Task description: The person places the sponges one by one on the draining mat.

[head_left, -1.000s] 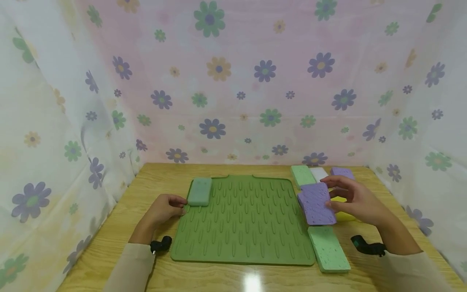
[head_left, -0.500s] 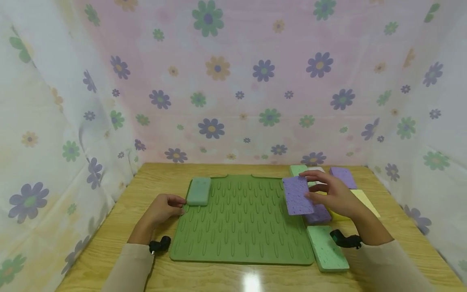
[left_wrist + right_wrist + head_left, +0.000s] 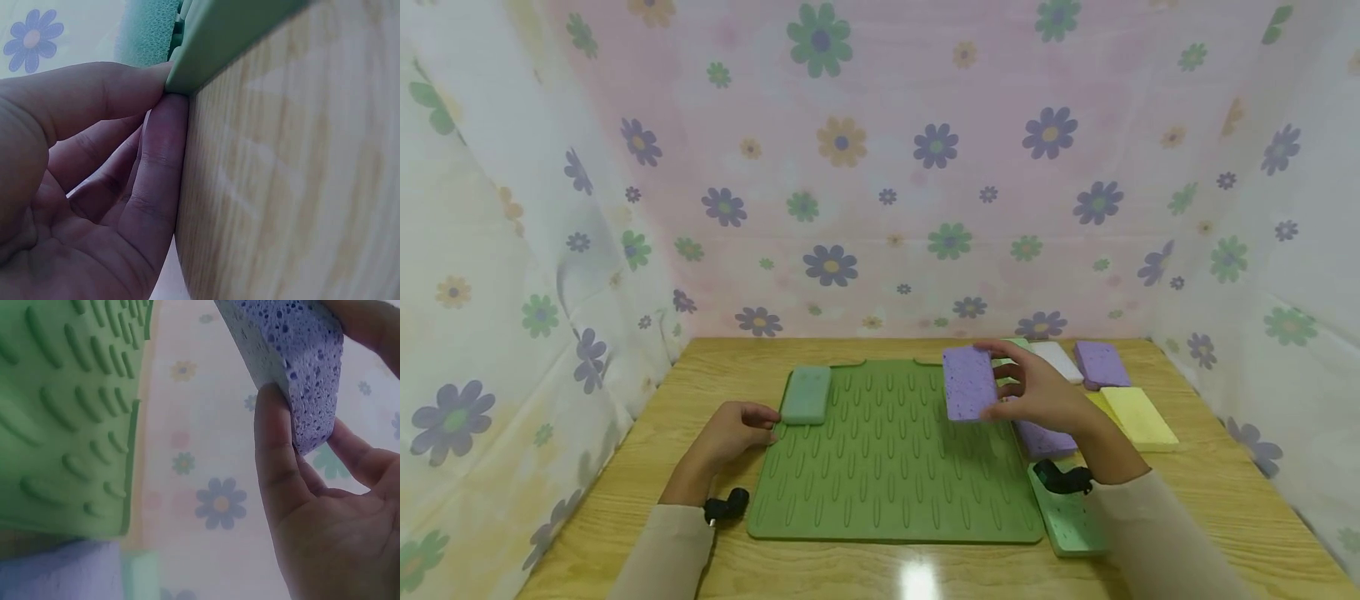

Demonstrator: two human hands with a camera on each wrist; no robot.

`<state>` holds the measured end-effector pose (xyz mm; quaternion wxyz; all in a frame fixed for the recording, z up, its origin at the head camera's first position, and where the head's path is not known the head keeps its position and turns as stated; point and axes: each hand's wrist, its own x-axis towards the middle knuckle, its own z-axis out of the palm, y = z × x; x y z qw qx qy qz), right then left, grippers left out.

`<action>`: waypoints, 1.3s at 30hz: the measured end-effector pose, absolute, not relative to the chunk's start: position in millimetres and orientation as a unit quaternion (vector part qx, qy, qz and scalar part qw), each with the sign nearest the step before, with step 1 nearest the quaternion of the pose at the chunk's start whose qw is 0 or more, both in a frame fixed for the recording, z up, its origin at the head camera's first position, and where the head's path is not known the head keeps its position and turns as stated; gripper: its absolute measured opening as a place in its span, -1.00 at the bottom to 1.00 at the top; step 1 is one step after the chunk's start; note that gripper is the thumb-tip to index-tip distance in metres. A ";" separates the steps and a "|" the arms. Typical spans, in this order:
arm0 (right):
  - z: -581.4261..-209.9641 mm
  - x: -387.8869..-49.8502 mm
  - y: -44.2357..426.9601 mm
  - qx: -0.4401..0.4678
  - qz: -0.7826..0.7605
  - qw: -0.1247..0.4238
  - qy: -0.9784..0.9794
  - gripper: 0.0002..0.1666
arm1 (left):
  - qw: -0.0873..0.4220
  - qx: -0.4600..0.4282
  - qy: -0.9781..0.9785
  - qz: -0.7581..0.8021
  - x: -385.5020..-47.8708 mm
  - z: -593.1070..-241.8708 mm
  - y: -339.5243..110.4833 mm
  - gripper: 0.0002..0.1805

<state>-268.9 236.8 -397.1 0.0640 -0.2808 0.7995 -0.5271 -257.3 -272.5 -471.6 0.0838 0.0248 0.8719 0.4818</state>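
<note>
A purple sponge (image 3: 968, 384) is held by my right hand (image 3: 1037, 392) above the right part of the green ridged mat (image 3: 887, 467). The right wrist view shows thumb and fingers gripping the purple sponge (image 3: 300, 362) by its edges, off the mat (image 3: 69, 425). My left hand (image 3: 730, 433) stays at the mat's left edge; in the left wrist view, the left hand (image 3: 106, 175) pinches the mat's rim (image 3: 219, 44) between thumb and finger. A blue-green sponge (image 3: 807, 395) lies on the mat's upper left corner.
Right of the mat lie another purple sponge (image 3: 1045, 439), a green sponge (image 3: 1071, 521) partly under my right wrist, a pale yellow sponge (image 3: 1138, 417), a white sponge (image 3: 1056, 362) and a far purple sponge (image 3: 1102, 365). Floral cloth (image 3: 865, 167) hangs behind the wooden table (image 3: 820, 571).
My right hand has carried the purple sponge left from the sponges beside the mat to over the mat, uncovering the purple one below. My left hand has kept its place at the mat's edge.
</note>
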 end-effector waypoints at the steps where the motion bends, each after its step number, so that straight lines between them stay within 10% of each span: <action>1: -397.0 -269.3 234.3 -0.281 -0.530 0.070 0.797 0.16 | 0.084 0.025 0.872 0.481 -257.5 -471.9 -272.5 -0.65; 39: -401.2 -289.0 141.7 -0.266 -0.482 0.017 0.835 0.15 | 0.087 0.020 0.870 0.484 -258.9 -473.5 -274.2 -0.68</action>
